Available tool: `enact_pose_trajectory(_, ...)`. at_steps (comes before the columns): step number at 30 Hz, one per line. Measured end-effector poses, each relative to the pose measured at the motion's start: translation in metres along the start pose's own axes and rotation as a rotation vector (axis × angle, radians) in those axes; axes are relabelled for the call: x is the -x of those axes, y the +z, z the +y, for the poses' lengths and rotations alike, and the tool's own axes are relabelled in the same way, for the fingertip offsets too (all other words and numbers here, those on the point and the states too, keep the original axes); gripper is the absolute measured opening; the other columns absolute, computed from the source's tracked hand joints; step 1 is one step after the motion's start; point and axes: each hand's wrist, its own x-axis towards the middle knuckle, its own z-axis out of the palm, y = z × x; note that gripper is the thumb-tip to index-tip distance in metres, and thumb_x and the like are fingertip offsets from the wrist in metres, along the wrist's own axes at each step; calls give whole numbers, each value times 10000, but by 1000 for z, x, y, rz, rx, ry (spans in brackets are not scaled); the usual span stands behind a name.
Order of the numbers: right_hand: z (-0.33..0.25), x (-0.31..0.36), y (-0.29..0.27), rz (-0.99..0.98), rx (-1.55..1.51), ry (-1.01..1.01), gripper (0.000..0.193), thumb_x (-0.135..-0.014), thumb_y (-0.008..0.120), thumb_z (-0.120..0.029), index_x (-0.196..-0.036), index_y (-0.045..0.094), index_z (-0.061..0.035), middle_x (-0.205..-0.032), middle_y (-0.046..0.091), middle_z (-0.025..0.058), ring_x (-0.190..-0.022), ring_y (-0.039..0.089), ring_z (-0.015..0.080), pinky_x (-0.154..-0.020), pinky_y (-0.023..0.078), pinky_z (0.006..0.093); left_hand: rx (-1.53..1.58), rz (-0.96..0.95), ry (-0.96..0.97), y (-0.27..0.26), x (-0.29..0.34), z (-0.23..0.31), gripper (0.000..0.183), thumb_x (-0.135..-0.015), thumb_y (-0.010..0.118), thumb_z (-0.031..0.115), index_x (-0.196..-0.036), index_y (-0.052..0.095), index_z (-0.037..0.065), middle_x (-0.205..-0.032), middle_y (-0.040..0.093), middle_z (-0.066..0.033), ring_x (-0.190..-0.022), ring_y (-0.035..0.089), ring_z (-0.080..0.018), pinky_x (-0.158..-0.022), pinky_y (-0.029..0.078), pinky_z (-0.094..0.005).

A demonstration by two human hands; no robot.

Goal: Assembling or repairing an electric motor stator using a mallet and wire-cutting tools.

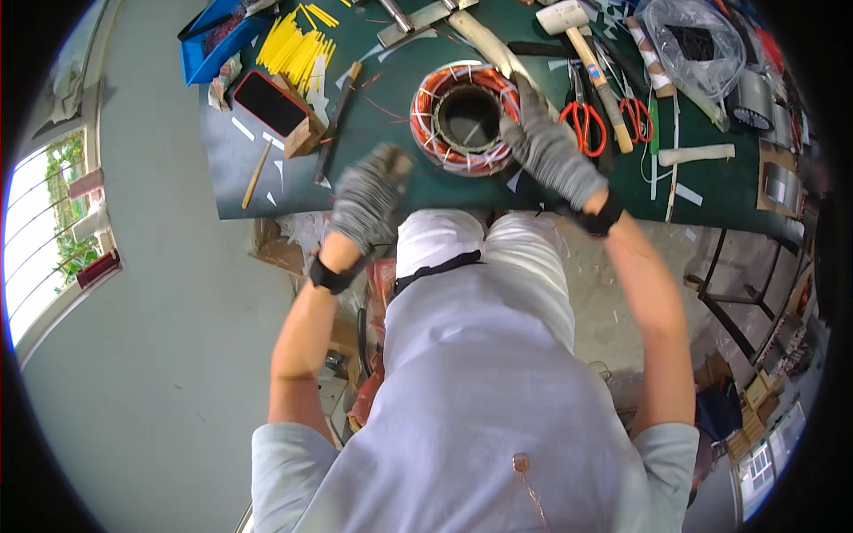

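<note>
A motor stator (425, 114), a ring of copper windings laced with white cord around a dark bore, lies on the green-topped bench in front of me. My right hand (555, 151), in a grey knit glove, grips its right side, with the thumb by the inner rim and the fingers along the outside. To the stator's lower left, near the bench edge, is my left hand (369, 195), gloved too and apart from the ring. Its fingers are curled together and slightly blurred. Whatever they may pinch is too small to make out.
Red-handled scissors (584, 129) and a hammer (597, 75) lie right of the stator. Leftward are a phone (269, 103) against a wooden block (305, 133), a dark bar (336, 124), yellow strips (298, 49) and a blue bin (213, 44). A plastic bag (693, 49) sits far right.
</note>
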Motion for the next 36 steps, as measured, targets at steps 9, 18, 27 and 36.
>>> enact_pose_trajectory(9, 105, -31, -135, 5, -971, -67, 469, -876, 466, -260, -1250, 350, -1, -1154, 511, 118, -1008, 529, 187, -897, 399, 287, -123, -481, 246, 46, 118, 22, 196, -836, 502, 160, -1020, 566, 136, -772, 596, -117, -679, 591, -251, -630, 465, -317)
enact_pose_trajectory(18, 44, 81, -24, 367, 232, -349, 158, -805, 558, -116, -954, 556, -63, -914, 564, 95, -857, 542, 243, -780, 437, 337, -302, 192, 66, 37, 61, 30, 223, -861, 480, 128, -1055, 522, 27, -880, 592, -131, -802, 576, -236, -711, 452, -320)
enact_pose_trajectory(27, 10, 69, -2, 210, -250, -41, 246, -811, 574, -252, -961, 560, -58, -777, 572, 74, -676, 564, 198, -613, 444, 267, -78, 134, 172, 14, 31, -9, 210, -881, 404, 183, -914, 570, 58, -656, 519, -115, -585, 525, -215, -565, 444, -325)
enact_pose_trajectory(36, 61, 19, 3, 272, -461, 36, 306, -884, 490, -241, -1151, 498, -90, -899, 522, -2, -698, 484, 36, -536, 392, 138, -245, 73, -2, 30, 10, 8, 286, -825, 557, 296, -965, 559, 47, -690, 555, -91, -601, 557, -176, -586, 467, -288)
